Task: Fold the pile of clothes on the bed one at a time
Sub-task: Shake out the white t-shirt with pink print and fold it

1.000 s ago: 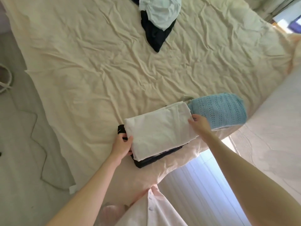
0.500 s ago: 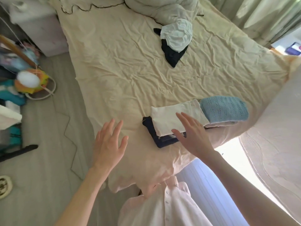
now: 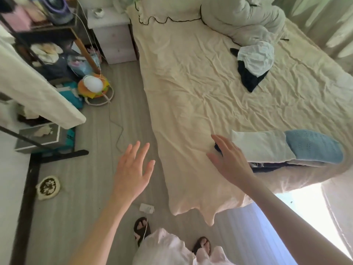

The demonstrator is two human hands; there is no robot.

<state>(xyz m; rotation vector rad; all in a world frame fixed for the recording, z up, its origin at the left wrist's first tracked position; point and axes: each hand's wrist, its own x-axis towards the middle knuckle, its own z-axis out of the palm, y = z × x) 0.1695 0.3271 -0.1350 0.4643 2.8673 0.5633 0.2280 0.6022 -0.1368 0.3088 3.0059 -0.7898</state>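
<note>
A folded stack lies at the near right corner of the bed (image 3: 191,104): a white garment (image 3: 261,146) on top of a dark one (image 3: 267,165), with a folded light-blue knit (image 3: 315,146) beside it. My right hand (image 3: 227,159) hovers with straight fingers just left of the stack, holding nothing. Out over the floor to the left of the bed, my left hand (image 3: 133,171) is spread and empty. Far up the bed, a crumpled pale garment (image 3: 256,56) sits on a dark garment (image 3: 248,79), both unfolded.
A bunched grey-green duvet (image 3: 246,18) and pillow lie at the head of the bed. A nightstand (image 3: 112,33) stands beside it. Shelves (image 3: 38,39), toys, a cable (image 3: 118,134) and a plug (image 3: 146,207) crowd the floor on the left. Curtains (image 3: 315,18) hang at the right.
Both hands let go of the folded stack and lifted away with fingers spread. The view has swung up and left, so the stack now sits at the right.
</note>
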